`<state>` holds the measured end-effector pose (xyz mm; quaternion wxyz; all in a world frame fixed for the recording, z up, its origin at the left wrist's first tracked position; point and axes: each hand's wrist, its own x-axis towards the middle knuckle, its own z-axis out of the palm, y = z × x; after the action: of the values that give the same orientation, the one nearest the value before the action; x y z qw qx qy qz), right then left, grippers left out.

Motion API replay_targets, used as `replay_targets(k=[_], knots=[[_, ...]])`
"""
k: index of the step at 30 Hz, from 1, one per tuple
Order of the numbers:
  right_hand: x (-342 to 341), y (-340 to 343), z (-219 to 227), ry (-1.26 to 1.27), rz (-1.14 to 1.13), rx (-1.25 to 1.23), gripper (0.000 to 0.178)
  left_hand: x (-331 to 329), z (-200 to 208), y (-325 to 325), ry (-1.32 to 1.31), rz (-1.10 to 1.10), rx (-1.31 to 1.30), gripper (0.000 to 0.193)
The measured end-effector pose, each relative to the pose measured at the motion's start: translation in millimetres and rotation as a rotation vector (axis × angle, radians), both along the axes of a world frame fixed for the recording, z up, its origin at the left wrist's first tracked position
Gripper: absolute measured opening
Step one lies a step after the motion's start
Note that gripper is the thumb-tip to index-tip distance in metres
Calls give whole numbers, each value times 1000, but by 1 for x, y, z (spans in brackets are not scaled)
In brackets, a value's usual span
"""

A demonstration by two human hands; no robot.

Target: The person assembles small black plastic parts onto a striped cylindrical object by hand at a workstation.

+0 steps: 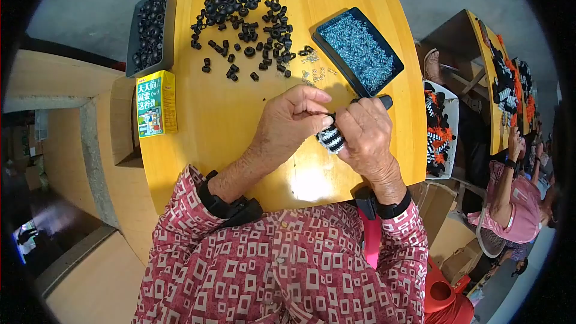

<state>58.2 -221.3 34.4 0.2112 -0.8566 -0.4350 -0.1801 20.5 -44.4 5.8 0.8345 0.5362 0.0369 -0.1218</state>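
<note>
Over the front part of the table, my two hands meet at a small black-and-white striped piece [331,140]. My right hand [367,137] is closed around it, so much of the piece is hidden. A dark rounded end [386,102] sticks out past the right knuckles; whether it belongs to the same piece I cannot tell. My left hand [291,121] pinches with thumb and forefinger at the upper edge of the striped piece, where something small and dark shows. Beyond the hands lie small clear plastic bits [317,75] and many loose black plastic parts [240,15].
A dark tray [396,71] of clear bits stands at the right, a grey bin [169,42] of black parts at the far left. Near it is a yellow-green carton [157,105]. Right of the table, a white box [449,138] holds striped and orange pieces; another person [510,198] sits beyond.
</note>
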Motion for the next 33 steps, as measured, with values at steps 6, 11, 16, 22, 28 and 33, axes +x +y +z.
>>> replay_targets(k=[6, 11, 16, 22, 28, 33], knots=[[2, -5, -2, 139, 34, 76, 21, -1, 0, 1, 24, -20, -9, 30], [3, -5, -5, 134, 31, 73, 22, 0, 3, 2, 25, -28, 7, 32], [1, -2, -6, 44, 30, 10, 22, 0, 8, 6, 69, -50, 53, 44], [-4, 2, -4, 41, 27, -44, 21, 2, 5, 9, 52, -64, 107, 42], [-4, 2, -5, 33, -32, -47, 19, 1, 0, 8, 55, -3, 8, 40], [-5, 5, -3, 29, -53, -91, 21, 1, 0, 9, 67, 15, -37, 39]])
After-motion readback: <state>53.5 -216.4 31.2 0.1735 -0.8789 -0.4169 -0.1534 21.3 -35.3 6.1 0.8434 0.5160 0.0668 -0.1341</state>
